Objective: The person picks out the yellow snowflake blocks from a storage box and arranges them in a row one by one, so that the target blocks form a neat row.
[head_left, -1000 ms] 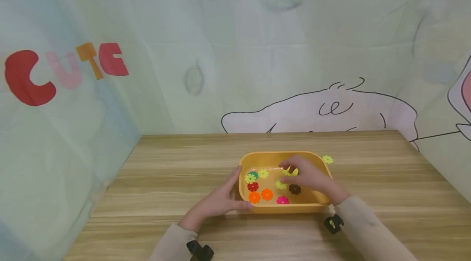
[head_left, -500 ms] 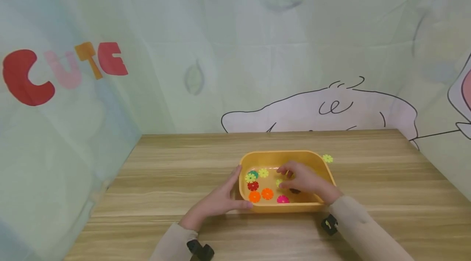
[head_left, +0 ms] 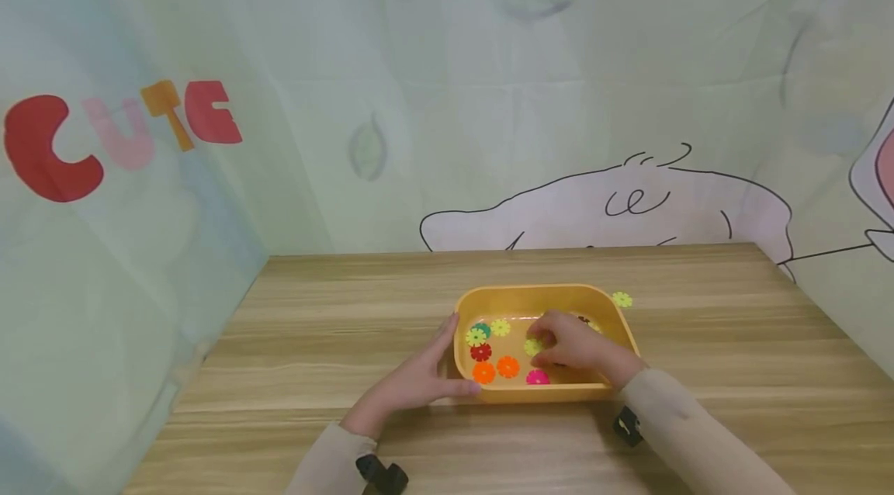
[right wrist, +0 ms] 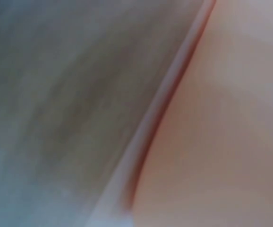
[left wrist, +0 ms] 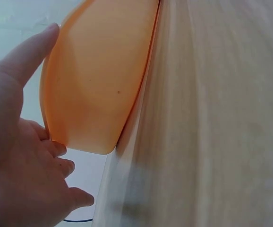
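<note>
An orange-yellow tray (head_left: 559,394) holds several small flower-shaped discs. My left hand (head_left: 412,386) spans its left end, fingers and thumb laid along the rim. In the left wrist view, the thumb of my left hand (left wrist: 37,113) touches the rim and the fingertips lie by the tray's end. My right hand (head_left: 576,341) reaches inside, index finger and thumb bent and apart, beside a yellow-green disc (head_left: 532,347). Behind that hand, a brown disc (head_left: 583,319) is partly covered. The right wrist view shows only the blurred tray side (right wrist: 212,123) and tabletop.
Teal, red (head_left: 480,352), orange (head_left: 507,367), pink (head_left: 538,377) and yellow-green discs lie in the tray's left half. One more yellow-green disc (head_left: 621,299) lies outside, behind the right corner. A wooden tabletop (head_left: 321,301) runs back to a printed cloth (head_left: 314,91).
The brown disc has shifted from near the thumb to behind my right hand. My right hand's index finger and thumb have moved down beside the yellow-green disc. My left hand stays put.
</note>
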The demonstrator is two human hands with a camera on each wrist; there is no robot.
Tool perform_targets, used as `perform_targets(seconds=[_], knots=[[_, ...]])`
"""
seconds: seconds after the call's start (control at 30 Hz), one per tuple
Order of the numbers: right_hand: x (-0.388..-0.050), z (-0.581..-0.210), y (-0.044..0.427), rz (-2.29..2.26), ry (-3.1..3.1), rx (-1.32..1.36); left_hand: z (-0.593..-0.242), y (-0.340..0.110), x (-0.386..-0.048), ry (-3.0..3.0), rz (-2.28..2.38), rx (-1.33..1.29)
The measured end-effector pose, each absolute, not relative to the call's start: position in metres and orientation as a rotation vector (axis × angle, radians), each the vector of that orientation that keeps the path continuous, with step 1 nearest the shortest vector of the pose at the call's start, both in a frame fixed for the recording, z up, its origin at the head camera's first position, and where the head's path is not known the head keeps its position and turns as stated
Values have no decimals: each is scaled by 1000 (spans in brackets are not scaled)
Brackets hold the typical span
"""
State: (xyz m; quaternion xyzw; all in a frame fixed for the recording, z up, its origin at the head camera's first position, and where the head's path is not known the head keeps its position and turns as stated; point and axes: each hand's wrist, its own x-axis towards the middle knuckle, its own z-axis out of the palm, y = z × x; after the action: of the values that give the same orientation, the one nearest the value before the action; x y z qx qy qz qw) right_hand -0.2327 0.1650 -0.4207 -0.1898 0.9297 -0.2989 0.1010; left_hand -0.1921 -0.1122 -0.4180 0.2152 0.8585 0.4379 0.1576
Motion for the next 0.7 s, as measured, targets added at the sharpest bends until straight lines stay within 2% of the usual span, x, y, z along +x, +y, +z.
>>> perform_targets(seconds=[0.7], knots=[[-231,-418,163,-853,2725,-511,-419,-112,-193,2434,1293,617]])
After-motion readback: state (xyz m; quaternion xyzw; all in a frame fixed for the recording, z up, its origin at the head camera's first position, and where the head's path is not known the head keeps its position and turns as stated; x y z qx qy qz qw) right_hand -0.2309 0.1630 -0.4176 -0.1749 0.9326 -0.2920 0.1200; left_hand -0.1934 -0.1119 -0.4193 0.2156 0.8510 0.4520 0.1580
